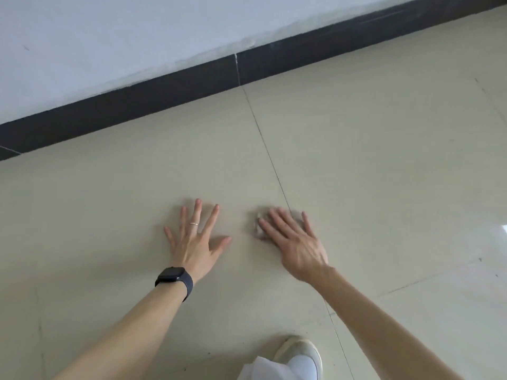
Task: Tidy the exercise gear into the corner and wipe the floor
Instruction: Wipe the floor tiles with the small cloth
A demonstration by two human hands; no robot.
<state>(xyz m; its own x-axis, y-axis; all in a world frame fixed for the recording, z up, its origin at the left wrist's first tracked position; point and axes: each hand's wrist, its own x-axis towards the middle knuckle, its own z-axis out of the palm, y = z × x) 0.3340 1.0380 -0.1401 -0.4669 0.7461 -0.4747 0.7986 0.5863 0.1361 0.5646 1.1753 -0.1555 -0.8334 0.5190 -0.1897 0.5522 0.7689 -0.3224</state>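
As the floor (pixel 384 160) is wiped, right hand (pixel 297 245): laid flat, a pale wipe (pixel 258 233) pressed under straight fingers (pixel 279 223).
Left hand (pixel 194 242): spread flat alongside, probably for bracing; nothing held.

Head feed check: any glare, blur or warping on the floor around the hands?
Head view: the right hand and the pale wad under its fingers look slightly smeared, the left hand sharper; a bright glare patch washes out the floor at the right edge, clear of both hands; shadows are faint and soft; the dark baseboard bows slightly from wide-angle distortion.
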